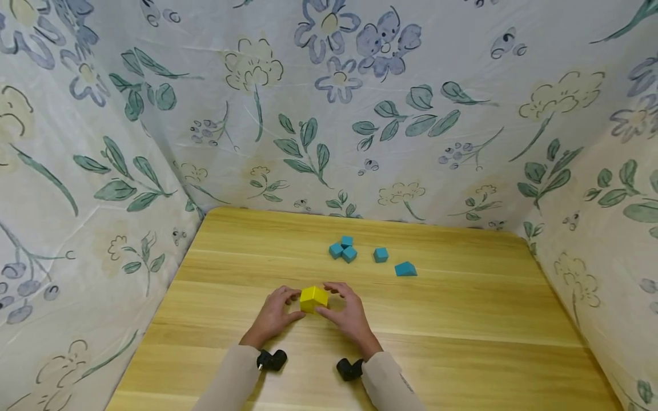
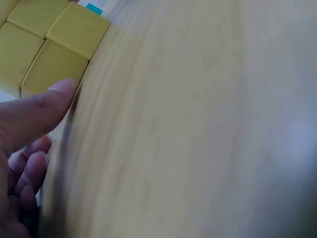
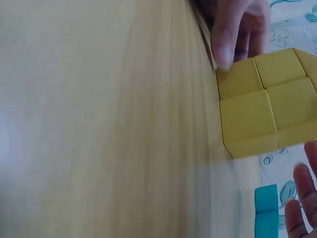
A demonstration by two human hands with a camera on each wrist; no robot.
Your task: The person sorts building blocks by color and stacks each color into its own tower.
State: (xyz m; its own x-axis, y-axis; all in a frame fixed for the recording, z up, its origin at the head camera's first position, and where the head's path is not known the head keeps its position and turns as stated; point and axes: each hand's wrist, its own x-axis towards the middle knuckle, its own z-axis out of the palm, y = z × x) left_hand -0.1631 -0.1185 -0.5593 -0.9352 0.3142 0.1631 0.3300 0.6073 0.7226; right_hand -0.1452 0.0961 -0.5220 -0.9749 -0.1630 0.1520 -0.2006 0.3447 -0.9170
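Yellow block stack (image 1: 313, 299) sits on the bench (image 1: 488, 308), between both hands. Left hand (image 1: 276, 315) just left of the stack: thumb touching the stack's near face, low at the left corner, other fingers curled; can't tell if they pinch it. Right hand (image 1: 351, 315) just right of the stack: fingers spread per right wrist view, that thumb not visible there, so can't tell how firm any contact is.

Step in hand reads as steadying or squaring the stack. Best done with even, light pressure from both sides, low down, in small nudges; a one-sided shove could slide pieces along the seams.

View differences: head view gives the stack as one yellow lump, seams not readable; both wrist views show four square faces on its near side with seams between. Only head gives the full layout beyond the stack: three blue cubes (image 1: 345, 252) clustered, single blue cube (image 1: 381, 255) farther right, blue wedge (image 1: 405, 269) farther right again. Right wrist gets just two blue faces past the stack's right side; left wrist, a blue sliver.
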